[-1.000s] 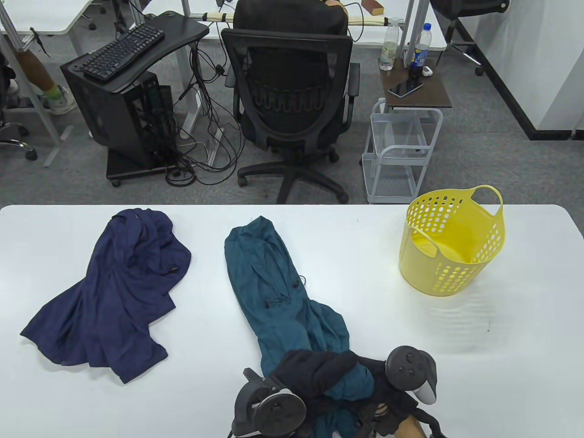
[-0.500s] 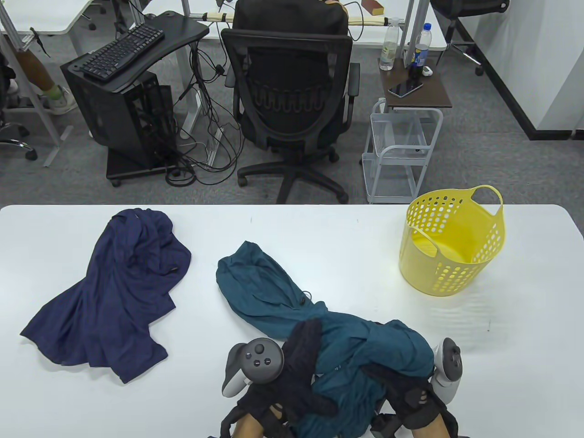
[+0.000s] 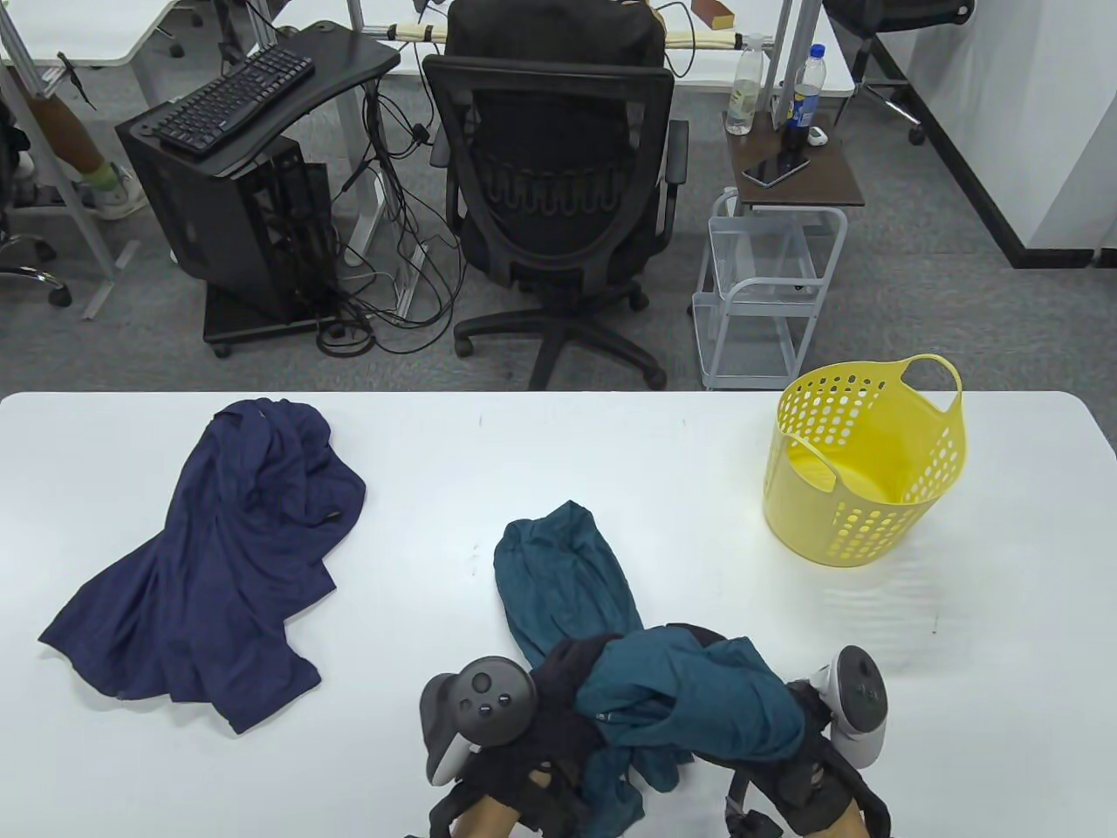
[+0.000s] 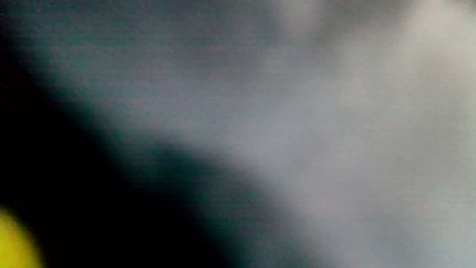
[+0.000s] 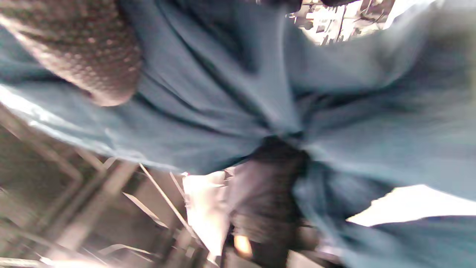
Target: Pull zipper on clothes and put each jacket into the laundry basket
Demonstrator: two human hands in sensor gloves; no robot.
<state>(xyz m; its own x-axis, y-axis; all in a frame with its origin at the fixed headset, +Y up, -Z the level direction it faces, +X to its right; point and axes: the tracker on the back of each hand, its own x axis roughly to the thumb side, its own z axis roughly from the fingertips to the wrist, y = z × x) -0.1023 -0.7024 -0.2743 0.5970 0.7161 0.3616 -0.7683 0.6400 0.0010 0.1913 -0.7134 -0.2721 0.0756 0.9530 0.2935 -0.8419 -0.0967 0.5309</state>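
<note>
The teal jacket (image 3: 558, 585) is bunched at the table's front centre, with one end trailing away from me on the tabletop. My left hand (image 3: 565, 670) grips the bunch from the left, its black-gloved fingers curled into the cloth. My right hand (image 3: 801, 717) holds the right side, and the fabric drapes over most of it. In the right wrist view teal folds (image 5: 334, 123) fill the frame and a gloved fingertip (image 5: 93, 59) presses against them. The left wrist view is a blur of teal-grey cloth. A navy jacket (image 3: 209, 559) lies spread at the left. The yellow laundry basket (image 3: 864, 524) stands at the back right, with nothing visible inside.
The white table (image 3: 611, 454) ends just behind the basket. Beyond it stand an office chair (image 3: 558, 201), a small wire cart (image 3: 768, 297) and a computer stand (image 3: 244, 192). Bare tabletop separates the teal bunch from the basket.
The teal jacket has been gathered into a tighter bunch between both hands. Its far end slid toward me and to the right. The navy jacket and basket stayed put.
</note>
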